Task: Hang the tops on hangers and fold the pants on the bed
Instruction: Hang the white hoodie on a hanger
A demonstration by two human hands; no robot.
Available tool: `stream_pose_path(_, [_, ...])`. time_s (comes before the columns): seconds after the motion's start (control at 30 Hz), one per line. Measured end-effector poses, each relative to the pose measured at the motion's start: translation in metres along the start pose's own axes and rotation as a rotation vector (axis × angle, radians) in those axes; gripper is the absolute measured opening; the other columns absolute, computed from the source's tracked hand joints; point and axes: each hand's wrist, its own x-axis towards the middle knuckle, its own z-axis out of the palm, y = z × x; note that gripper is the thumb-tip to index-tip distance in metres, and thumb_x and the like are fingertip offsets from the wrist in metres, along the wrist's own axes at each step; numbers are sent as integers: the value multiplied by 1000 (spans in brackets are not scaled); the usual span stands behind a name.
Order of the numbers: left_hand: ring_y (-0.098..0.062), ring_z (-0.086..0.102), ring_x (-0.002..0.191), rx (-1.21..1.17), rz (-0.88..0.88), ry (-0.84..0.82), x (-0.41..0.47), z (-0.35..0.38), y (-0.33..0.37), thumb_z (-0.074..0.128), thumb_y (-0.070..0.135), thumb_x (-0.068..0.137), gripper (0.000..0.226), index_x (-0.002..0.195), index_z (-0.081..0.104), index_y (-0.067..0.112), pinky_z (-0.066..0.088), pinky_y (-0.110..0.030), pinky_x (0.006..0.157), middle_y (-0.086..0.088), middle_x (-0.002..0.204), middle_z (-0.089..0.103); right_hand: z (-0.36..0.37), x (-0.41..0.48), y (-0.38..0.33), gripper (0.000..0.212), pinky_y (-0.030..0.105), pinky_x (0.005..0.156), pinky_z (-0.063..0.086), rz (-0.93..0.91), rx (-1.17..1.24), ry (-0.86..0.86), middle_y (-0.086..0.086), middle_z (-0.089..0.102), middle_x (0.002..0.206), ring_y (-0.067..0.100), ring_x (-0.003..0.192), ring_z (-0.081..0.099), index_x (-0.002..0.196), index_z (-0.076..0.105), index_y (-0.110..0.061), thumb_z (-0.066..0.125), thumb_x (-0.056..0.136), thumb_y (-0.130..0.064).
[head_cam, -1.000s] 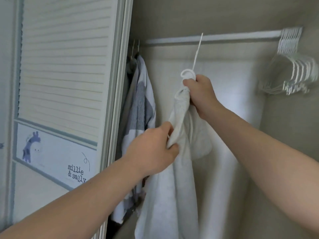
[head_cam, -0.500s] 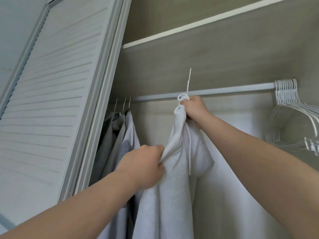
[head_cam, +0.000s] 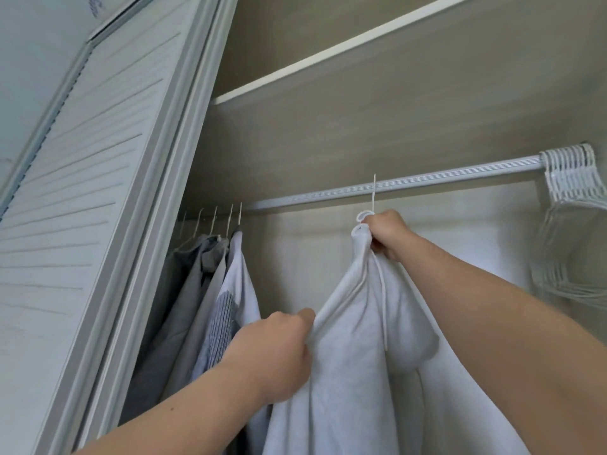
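Your right grip (head_cam: pixel 384 234), centre-right of frame, clenched round hanger neck and white top (head_cam: pixel 354 372) collar. Hanger hook (head_cam: pixel 373 192) upright, directly above grip, crossing rail (head_cam: pixel 443 180); seated or not, cannot tell. Left grip (head_cam: pixel 276 353), lower centre, pinches top's front edge.

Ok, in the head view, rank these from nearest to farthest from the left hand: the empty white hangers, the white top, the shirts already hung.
1. white top: gripped by the left hand, on the hand's right side.
2. hung shirts: just left of the hand, at the left end of the rail.
3. empty white hangers: bunched at the rail's far right end.
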Motion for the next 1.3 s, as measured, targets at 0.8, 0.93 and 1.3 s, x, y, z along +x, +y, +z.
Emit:
stream_pose_path(0.8, [-25,46,68,-51,64,-4,-5,25,-7,45,24,93,20,94,25,23,36,-34,61,2,77,42,20,-111,-60,57,34,78,39,-233,-1230,-175,-1,63,100,26,97,64,95,59,-19,51,83,-74])
stream_pose_path(0.93, [-22,41,63,-17,43,-48,-12,23,-17,47,21,92,28,93,20,24,32,-34,58,3,77,38,34,-111,-55,32,27,58,47,-175,-1071,-344,10,61,66,26,51,56,74,56,-8,56,89,-37])
stream_pose_path(1.3, [-25,49,70,14,-34,-49,-23,20,-59,46,13,90,23,99,28,23,31,-35,55,3,81,45,84,-100,-38,21,25,45,53,-133,-566,-476,26,66,63,33,47,66,85,50,4,47,94,-14])
